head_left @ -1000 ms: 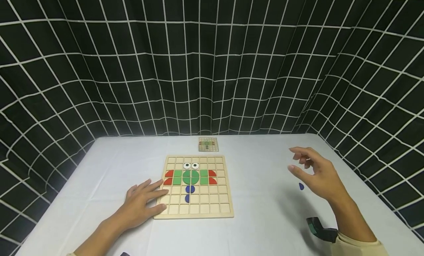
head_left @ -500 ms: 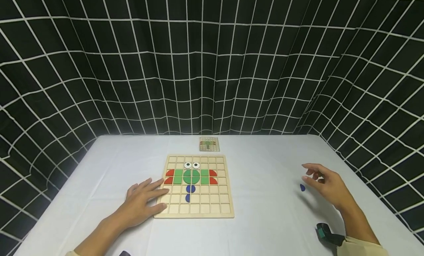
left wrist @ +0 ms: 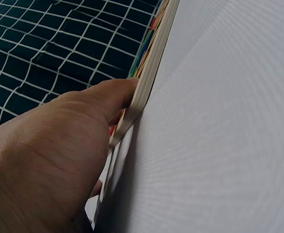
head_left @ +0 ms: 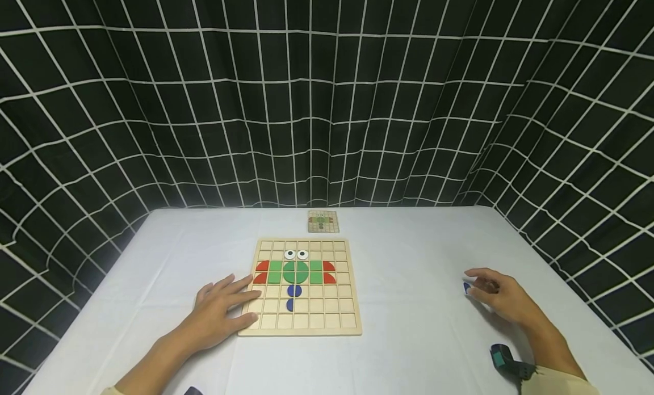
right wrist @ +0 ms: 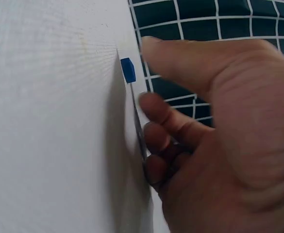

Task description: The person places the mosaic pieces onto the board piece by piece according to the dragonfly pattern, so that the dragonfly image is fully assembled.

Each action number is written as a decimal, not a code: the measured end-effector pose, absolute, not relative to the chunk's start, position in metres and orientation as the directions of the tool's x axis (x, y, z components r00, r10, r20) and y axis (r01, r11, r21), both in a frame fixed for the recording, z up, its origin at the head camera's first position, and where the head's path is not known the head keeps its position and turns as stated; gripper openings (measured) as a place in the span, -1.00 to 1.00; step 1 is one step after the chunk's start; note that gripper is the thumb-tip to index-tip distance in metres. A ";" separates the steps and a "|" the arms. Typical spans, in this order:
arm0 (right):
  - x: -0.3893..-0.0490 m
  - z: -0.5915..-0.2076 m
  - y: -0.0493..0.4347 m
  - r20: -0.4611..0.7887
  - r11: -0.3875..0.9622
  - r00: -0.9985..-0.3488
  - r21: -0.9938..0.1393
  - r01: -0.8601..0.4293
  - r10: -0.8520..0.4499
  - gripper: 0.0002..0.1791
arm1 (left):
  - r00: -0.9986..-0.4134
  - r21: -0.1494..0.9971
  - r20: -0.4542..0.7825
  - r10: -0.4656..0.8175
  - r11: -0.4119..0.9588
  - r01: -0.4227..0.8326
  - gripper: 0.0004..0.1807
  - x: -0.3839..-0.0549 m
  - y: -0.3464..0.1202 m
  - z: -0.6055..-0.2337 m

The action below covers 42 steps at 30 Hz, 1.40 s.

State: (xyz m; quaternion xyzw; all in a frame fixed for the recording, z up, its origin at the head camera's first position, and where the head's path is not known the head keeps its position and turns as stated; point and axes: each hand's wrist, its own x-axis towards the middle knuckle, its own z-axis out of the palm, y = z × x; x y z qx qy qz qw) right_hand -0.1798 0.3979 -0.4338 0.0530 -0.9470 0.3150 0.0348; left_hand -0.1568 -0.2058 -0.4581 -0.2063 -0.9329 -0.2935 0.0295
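Note:
On the table lies a square wooden grid board (head_left: 327,321) with coloured pieces set in its cells. They make a green round (head_left: 295,272), green squares, red quarter pieces (head_left: 329,277), two eye discs (head_left: 302,254) and blue half rounds (head_left: 294,291). My left hand (head_left: 219,318) rests with spread, straight fingers on the board's left edge; its thumb (left wrist: 115,92) lies over the rim in the left wrist view. At the right, my right hand (head_left: 503,295) is low over a loose blue half-round piece (right wrist: 128,70). Thumb and forefinger stand apart around it, other fingers loosely curled.
Behind the board lies a small pattern card (head_left: 323,221) showing a similar figure. A white cloth (head_left: 403,259) covers the table. Black curtains with a white grid (head_left: 327,100) stand round the back and sides. A dark strapped device (head_left: 503,358) sits by the right wrist.
My right hand has moved right and down to the loose blue piece, its thumb and forefinger now around it. The left hand and the board have stayed put.

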 end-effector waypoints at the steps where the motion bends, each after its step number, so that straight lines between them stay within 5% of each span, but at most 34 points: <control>1: -0.180 -0.435 0.398 0.097 0.797 -0.991 -0.589 -0.130 -0.090 -0.58 | -0.913 0.536 0.177 0.368 0.742 0.403 -0.50 -0.157 -0.206 -0.458; 20: -0.181 -0.435 0.391 0.080 0.880 -0.996 -0.468 -0.081 -0.049 -0.72 | -0.912 0.535 0.183 0.368 0.740 0.406 -0.50 -0.156 -0.207 -0.458; 29: -0.177 -0.427 0.382 0.150 0.859 -0.989 -0.507 -0.075 0.003 -0.78 | -0.911 0.537 0.179 0.372 0.739 0.407 -0.50 -0.156 -0.206 -0.458; 42: -0.162 -0.390 0.323 0.459 0.759 -0.881 -0.531 -0.377 -0.116 -0.81 | -0.913 0.544 0.184 0.364 0.736 0.403 -0.51 -0.156 -0.207 -0.459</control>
